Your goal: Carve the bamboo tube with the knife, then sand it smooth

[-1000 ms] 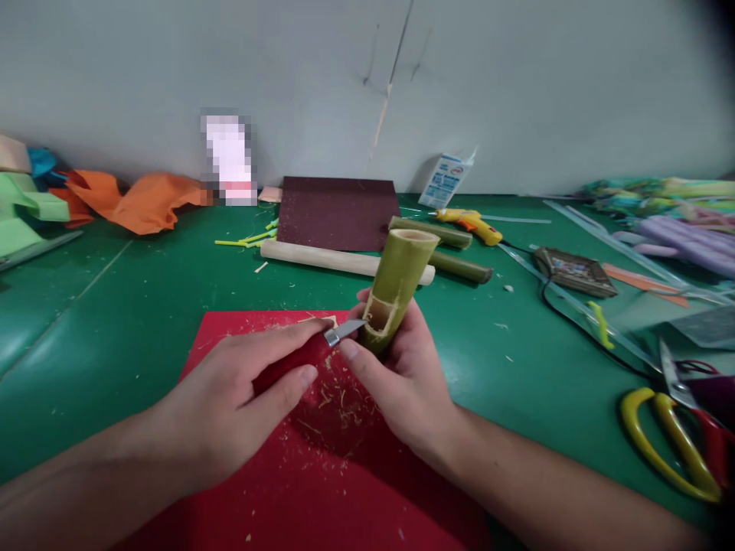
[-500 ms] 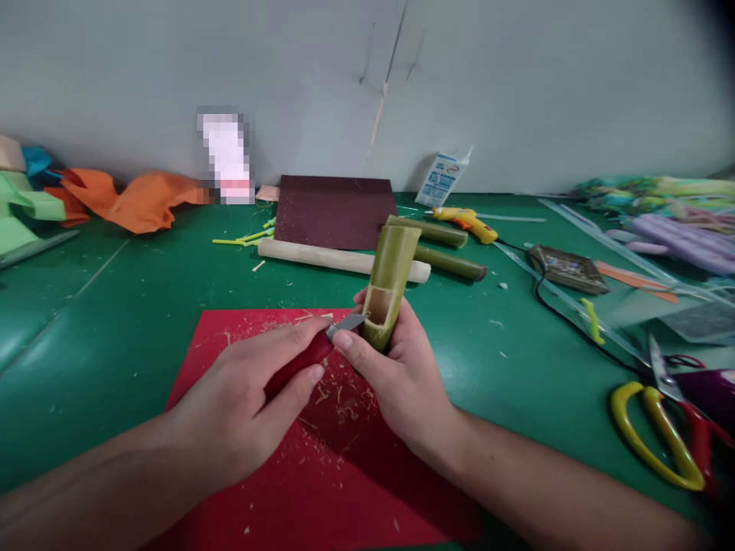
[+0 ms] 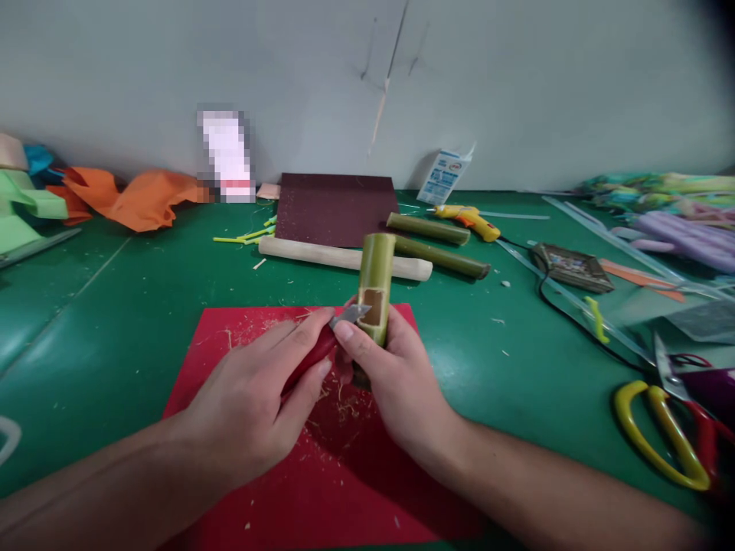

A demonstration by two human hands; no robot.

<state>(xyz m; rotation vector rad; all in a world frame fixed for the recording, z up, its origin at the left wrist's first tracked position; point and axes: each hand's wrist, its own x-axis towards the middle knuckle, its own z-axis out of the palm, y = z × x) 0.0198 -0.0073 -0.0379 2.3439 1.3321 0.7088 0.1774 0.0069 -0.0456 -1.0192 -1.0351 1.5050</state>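
Note:
My left hand [image 3: 258,386] is closed round the red handle of a knife [image 3: 351,314], its short grey blade at the left edge of a cut opening. That rectangular opening is in a green bamboo tube [image 3: 377,264], which stands nearly upright in my right hand [image 3: 396,375]. My right fingers wrap behind the tube, and the thumb lies by the base of the blade. Below both hands, a red sheet [image 3: 344,497] is strewn with pale shavings.
Behind the tube lie a pale wooden rod [image 3: 321,254], bamboo pieces [image 3: 448,259] and a dark board [image 3: 336,210]. A yellow glue gun [image 3: 471,220] with a black cord is at the back right. Yellow-and-red scissors [image 3: 660,436] lie at right, orange cloth [image 3: 143,200] at left.
The bamboo tube has turned more upright and its top has shifted left. The knife has moved slightly right and up, with its blade now over the opening's left edge.

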